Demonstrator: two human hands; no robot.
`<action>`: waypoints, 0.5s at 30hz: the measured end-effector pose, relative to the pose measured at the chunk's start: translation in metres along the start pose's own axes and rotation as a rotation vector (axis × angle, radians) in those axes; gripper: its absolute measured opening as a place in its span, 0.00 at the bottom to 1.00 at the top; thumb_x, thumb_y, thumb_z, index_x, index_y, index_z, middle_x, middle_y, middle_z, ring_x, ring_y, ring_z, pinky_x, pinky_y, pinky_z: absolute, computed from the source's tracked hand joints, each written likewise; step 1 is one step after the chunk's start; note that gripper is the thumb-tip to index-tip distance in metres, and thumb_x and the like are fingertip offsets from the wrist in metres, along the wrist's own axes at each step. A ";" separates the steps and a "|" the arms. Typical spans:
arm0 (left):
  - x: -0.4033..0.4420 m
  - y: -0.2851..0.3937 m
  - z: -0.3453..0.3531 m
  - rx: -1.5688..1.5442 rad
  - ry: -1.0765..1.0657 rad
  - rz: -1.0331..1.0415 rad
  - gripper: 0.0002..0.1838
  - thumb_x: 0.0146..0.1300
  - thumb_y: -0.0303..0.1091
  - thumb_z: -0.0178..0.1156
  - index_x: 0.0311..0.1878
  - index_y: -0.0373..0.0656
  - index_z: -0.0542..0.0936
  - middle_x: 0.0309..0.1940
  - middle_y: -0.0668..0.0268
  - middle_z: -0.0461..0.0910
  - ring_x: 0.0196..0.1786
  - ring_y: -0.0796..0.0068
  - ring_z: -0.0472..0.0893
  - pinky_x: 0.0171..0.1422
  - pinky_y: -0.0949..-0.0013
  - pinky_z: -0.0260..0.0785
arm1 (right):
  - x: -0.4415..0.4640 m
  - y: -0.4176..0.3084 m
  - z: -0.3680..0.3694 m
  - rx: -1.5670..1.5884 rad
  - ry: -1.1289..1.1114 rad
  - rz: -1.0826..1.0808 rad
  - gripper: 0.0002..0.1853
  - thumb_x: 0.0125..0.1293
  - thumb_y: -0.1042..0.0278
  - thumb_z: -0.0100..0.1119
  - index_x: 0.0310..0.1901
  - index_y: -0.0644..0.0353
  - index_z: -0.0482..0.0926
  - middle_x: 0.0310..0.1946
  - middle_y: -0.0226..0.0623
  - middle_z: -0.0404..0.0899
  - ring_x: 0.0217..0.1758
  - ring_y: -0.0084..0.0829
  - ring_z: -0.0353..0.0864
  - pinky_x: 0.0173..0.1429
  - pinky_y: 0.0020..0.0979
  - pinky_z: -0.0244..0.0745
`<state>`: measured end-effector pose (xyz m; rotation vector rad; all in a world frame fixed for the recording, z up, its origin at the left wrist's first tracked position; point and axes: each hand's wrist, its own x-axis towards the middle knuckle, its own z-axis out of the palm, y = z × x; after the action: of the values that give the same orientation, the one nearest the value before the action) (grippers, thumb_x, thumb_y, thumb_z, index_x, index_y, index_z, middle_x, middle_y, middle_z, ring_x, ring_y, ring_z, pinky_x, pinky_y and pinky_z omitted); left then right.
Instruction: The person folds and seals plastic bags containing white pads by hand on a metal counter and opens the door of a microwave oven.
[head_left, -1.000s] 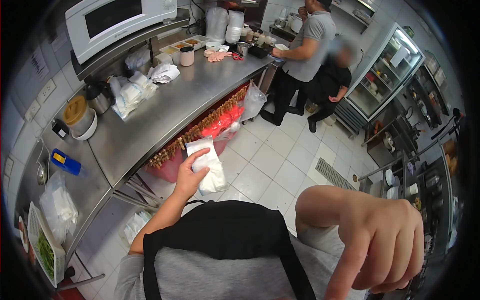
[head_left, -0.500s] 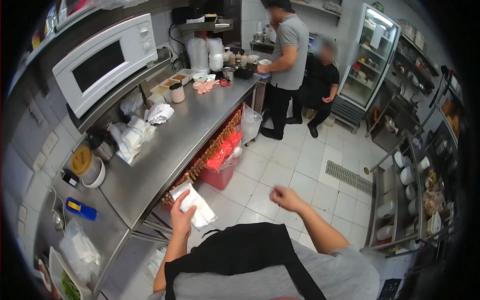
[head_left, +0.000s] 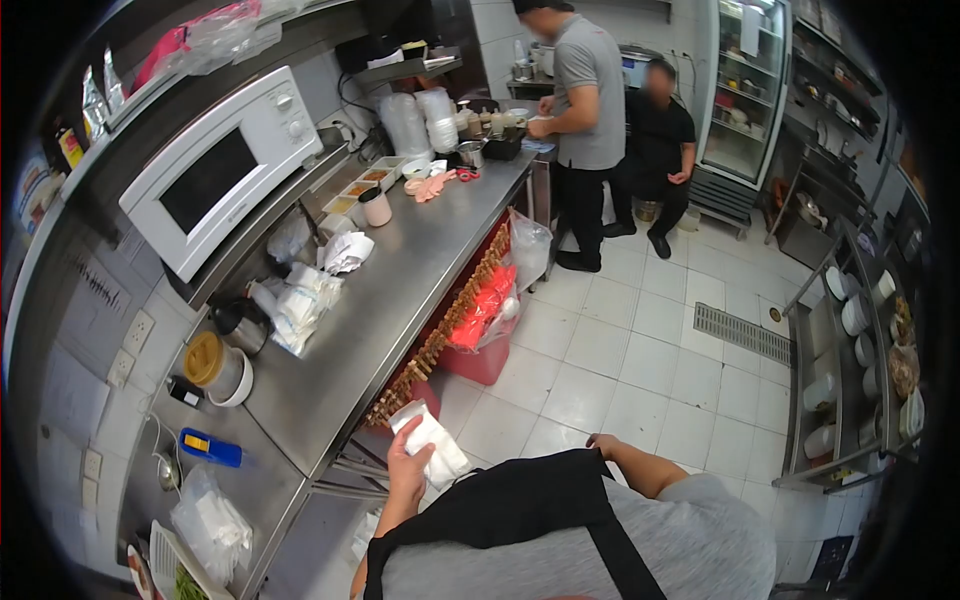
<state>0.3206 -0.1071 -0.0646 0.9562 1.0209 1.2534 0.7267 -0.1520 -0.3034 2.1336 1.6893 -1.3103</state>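
Note:
My left hand (head_left: 407, 468) is closed around a flat, folded white bundle (head_left: 437, 446), paper or thin plastic by its look. It is held beside the counter's front edge, below a row of wooden clothespins (head_left: 440, 342). Close to the upper edge of my black apron (head_left: 500, 497) is my right hand (head_left: 602, 442). The apron partly covers that hand, so its fingers do not show well enough to tell whether they grip anything.
A steel counter (head_left: 340, 385) runs along my left, bearing white plastic bags (head_left: 305, 305), a yellow-lidded container (head_left: 212, 365) and a blue-and-yellow object (head_left: 210, 447). A red bin (head_left: 480, 362) stands beside it. Two people (head_left: 588, 110) are farther back; shelving (head_left: 835, 400) stands right.
My right hand has drawn back from over the floor to the apron's edge. My left hand still holds the white bundle. The view has shifted, so the counter appears farther right.

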 end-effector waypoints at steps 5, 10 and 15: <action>-0.010 0.003 -0.003 -0.004 0.028 -0.025 0.30 0.53 0.09 0.57 0.61 0.38 0.74 0.50 0.64 0.78 0.49 0.76 0.78 0.56 0.73 0.71 | 0.058 0.070 0.065 -0.097 -0.158 -0.159 0.25 0.53 0.55 0.66 0.52 0.55 0.80 0.50 0.44 0.81 0.51 0.40 0.81 0.56 0.37 0.76; -0.019 0.000 -0.007 -0.025 0.047 -0.063 0.31 0.51 0.09 0.58 0.61 0.38 0.74 0.51 0.64 0.77 0.50 0.76 0.77 0.56 0.73 0.71 | 0.141 0.160 0.173 -0.514 -0.344 -0.678 0.24 0.52 0.64 0.65 0.54 0.53 0.80 0.45 0.46 0.83 0.39 0.42 0.85 0.48 0.39 0.82; -0.020 -0.007 -0.013 0.013 0.072 -0.043 0.31 0.52 0.09 0.58 0.62 0.39 0.74 0.54 0.64 0.75 0.52 0.77 0.75 0.57 0.74 0.70 | 0.060 0.097 0.109 -0.056 -0.406 0.028 0.24 0.52 0.62 0.65 0.54 0.53 0.79 0.38 0.43 0.84 0.33 0.39 0.85 0.33 0.41 0.83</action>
<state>0.3097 -0.1276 -0.0737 0.8998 1.1016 1.2547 0.7492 -0.2060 -0.4499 1.7046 1.5024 -1.5382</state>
